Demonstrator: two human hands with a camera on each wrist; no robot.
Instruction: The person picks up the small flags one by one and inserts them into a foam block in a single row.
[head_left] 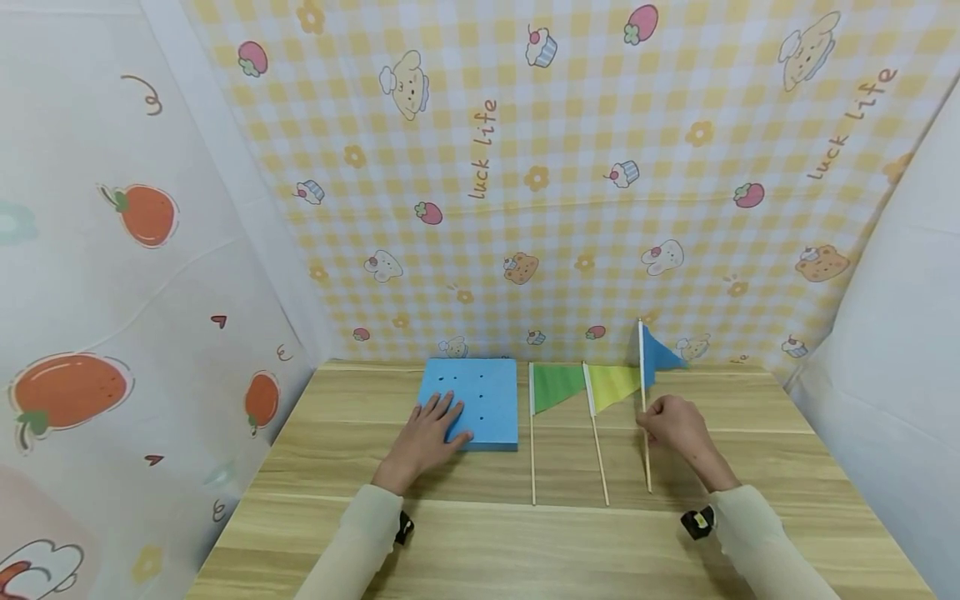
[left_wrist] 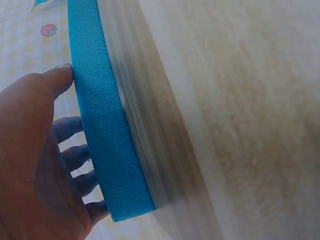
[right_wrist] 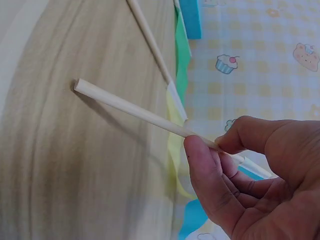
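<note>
My left hand rests flat on a blue foam block, its fingers spread over the top. Several small holes dot that block. In the left wrist view the fingertips touch the face of the block. Between thumb and fingers, my right hand pinches the wooden stick of a blue flag. The flag is tilted up off the table at its cloth end; the right wrist view shows the stick with its bare end close to the tabletop. Left of it lie a yellow flag and a green flag.
The wooden table carries the block and flags. A yellow checked backdrop rises behind its far edge. White sheets stand at the left and right.
</note>
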